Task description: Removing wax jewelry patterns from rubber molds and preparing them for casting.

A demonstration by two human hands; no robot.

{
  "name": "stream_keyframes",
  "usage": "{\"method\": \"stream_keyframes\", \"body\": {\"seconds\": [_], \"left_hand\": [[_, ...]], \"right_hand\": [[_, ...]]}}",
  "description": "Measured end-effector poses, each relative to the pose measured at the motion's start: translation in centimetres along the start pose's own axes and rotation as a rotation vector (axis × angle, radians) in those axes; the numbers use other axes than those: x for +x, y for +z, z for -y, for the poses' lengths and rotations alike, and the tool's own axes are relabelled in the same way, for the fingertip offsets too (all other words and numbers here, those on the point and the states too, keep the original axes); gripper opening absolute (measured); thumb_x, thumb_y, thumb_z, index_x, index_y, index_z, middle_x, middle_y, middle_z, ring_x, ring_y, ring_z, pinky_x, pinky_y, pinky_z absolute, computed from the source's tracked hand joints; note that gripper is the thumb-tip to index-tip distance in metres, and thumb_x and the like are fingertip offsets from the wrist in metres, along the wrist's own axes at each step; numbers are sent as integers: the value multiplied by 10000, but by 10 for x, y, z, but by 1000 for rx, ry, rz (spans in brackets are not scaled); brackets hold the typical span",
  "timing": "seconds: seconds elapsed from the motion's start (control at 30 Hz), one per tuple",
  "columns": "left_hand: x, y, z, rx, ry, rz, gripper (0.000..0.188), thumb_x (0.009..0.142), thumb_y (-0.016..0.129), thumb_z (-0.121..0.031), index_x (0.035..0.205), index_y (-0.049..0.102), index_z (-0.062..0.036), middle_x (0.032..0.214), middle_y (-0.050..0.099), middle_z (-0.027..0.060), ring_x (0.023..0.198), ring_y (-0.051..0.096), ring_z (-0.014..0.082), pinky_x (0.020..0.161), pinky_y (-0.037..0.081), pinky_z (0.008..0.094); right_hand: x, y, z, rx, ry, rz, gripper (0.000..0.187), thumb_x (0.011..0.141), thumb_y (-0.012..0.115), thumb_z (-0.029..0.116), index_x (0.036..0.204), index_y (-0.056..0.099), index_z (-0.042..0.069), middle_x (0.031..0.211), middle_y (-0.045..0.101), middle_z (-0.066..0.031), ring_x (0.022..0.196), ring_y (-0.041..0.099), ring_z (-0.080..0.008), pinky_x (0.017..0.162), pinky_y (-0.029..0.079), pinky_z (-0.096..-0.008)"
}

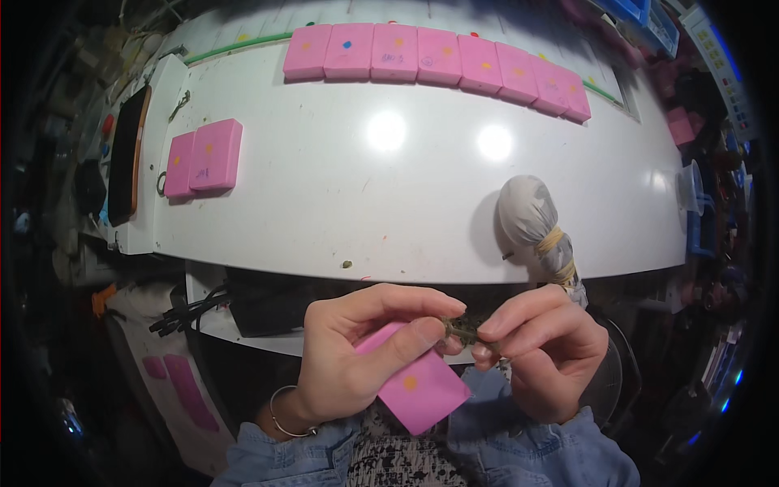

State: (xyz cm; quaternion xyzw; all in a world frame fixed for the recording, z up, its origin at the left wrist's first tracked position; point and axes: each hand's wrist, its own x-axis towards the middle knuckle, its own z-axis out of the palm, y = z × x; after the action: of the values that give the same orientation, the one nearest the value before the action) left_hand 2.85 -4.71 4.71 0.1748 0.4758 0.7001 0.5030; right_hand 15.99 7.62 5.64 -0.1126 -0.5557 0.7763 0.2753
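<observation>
My left hand (pixel 345 357) is closed round a pink rectangular block (pixel 428 398) with a yellow dot, tilted in front of my lap. At the thumb and fingertips of this same hand sits a small greenish-brown piece (pixel 461 331), thin and irregular in outline. My right hand (pixel 556 349) pinches the other end of that piece between thumb and fingers. Its exact kind is too small to make out, and the fingers cover part of it. Both hands are just off the near edge of the white table (pixel 324 187).
Several pink blocks (pixel 395 53) stand in a row at the back. Two more pink blocks (pixel 213 154) lie at the left, beside a dark phone-like slab (pixel 130 154). A grey cloth-wrapped bundle (pixel 526 213) tied with tan bands rises at the right, close to my right hand.
</observation>
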Motion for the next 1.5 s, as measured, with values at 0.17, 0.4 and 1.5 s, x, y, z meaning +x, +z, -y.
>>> {"method": "stream_keyframes", "body": {"seconds": [0.17,0.4,1.5], "left_hand": [[0,-2,4,-183,-16,72,213,862,545,9,1060,550,90,900,633,150,818,638,165,740,526,265],[-2,12,-1,-183,-59,-59,187,843,567,-58,955,516,83,723,605,204,625,624,218,560,531,307],[-1,0,14,-839,-361,221,245,937,425,-83,1153,456,29,759,591,143,685,601,193,632,507,288]], "right_hand": [[-5,3,1,-23,-82,-189,110,789,587,-84,898,583,-90,903,591,-235,708,630,-196,608,523,-258],[3,6,-3,-571,-205,-12,271,663,696,-105,911,625,-19,690,643,-112,531,605,-175,450,462,-241],[-3,6,-1,-1090,-375,83,310,642,695,-87,911,582,17,695,633,-95,538,603,-217,486,462,-273]]}}
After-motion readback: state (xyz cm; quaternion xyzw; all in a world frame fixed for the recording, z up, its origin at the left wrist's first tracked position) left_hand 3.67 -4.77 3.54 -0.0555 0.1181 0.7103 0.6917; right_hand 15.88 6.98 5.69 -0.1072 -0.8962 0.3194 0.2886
